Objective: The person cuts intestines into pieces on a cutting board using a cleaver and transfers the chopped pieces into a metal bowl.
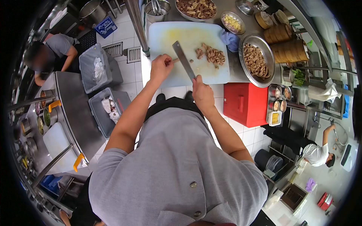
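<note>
My right hand (pixel 203 93) is wrapped round the handle of a cleaver (pixel 183 58), whose long blade slants up and left over a white cutting board (pixel 166 37). On the left of the blade, my left hand (pixel 162 67) is closed, fingertips pinching a thin strip of meat (pixel 176 60) that points toward the blade. A small cut piece lies just past the blade. Farther right on the board is a loose pile of chopped meat (pixel 215 56). A bunched blue cloth (pixel 230 39) touches the board's upper right corner.
Beside the board stand a steel bowl of sliced meat (pixel 256 62), a bowl of chopped yellow pieces (pixel 232 23) and a big bowl of meat (pixel 196 8). Bamboo steamers (pixel 286 49) are stacked beyond. A red box (pixel 245 105) sits at right. Two people (pixel 318 154) (pixel 64 49) are nearby.
</note>
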A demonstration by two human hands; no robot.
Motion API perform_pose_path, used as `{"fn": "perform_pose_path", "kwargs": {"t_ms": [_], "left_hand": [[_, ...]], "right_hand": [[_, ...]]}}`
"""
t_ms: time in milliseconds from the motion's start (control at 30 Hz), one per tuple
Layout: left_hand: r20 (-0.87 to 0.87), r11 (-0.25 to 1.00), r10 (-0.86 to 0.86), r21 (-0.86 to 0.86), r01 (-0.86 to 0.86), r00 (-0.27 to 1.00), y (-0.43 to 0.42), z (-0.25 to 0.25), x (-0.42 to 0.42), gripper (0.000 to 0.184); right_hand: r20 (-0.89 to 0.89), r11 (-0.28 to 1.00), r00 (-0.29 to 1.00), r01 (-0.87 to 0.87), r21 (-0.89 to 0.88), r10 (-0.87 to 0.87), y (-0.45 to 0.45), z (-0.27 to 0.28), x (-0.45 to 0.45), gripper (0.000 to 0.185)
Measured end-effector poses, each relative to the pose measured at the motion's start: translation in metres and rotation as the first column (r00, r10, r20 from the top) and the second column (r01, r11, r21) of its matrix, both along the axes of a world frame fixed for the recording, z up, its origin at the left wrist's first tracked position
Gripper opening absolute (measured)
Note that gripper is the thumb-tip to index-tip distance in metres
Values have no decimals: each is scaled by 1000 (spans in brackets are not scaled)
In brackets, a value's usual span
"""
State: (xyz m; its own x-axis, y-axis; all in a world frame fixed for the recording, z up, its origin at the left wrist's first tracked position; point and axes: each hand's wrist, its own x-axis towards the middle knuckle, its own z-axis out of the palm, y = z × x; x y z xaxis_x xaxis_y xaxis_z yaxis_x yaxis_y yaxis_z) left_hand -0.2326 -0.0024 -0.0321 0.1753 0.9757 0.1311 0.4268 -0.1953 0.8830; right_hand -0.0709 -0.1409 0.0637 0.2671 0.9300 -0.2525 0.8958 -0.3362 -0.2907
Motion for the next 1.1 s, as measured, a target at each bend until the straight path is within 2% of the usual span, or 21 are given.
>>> {"fn": "perform_pose_path", "kwargs": {"t_ms": [100, 233, 400, 600, 700, 767, 833, 900, 1100], "left_hand": [[-4, 999, -27, -43, 26, 1000, 0, -2, -3, 12], [-30, 999, -39, 26, 40, 999, 0, 0, -9, 13], [-10, 999, -46, -27, 46, 999, -4, 2, -10, 13], [-27, 998, -65, -6, 65, 998, -3, 2, -12, 12], [-9, 997, -77, -22, 77, 997, -5, 0, -11, 11], [-11, 996, -83, -24, 83, 996, -5, 0, -10, 11], [-16, 997, -75, -34, 75, 997, -7, -1, -13, 11], [-60, 996, -80, -34, 78, 995, -4, 1, -14, 12], [-29, 998, -56, 21, 57, 998, -9, -2, -15, 12]], "right_hand": [[14, 1000, 999, -30, 2, 30, 4, -21, 9, 23], [-13, 996, 1000, 7, 89, -6, 9, -7, 6, 23], [-7, 996, 1000, -22, 91, 23, -4, 14, -8, 24], [-52, 994, 999, -8, 109, 13, -16, 1, -8, 24], [14, 999, 999, -37, 2, 37, -10, -20, 1, 25], [9, 1000, 1000, -28, 4, 28, -3, -25, 13, 24], [0, 999, 999, -33, -3, 33, 0, -24, 20, 24], [-18, 998, 999, 37, 47, -36, 3, -19, 22, 26], [-96, 995, 995, 3, 101, 6, -9, 8, 2, 25]]}}
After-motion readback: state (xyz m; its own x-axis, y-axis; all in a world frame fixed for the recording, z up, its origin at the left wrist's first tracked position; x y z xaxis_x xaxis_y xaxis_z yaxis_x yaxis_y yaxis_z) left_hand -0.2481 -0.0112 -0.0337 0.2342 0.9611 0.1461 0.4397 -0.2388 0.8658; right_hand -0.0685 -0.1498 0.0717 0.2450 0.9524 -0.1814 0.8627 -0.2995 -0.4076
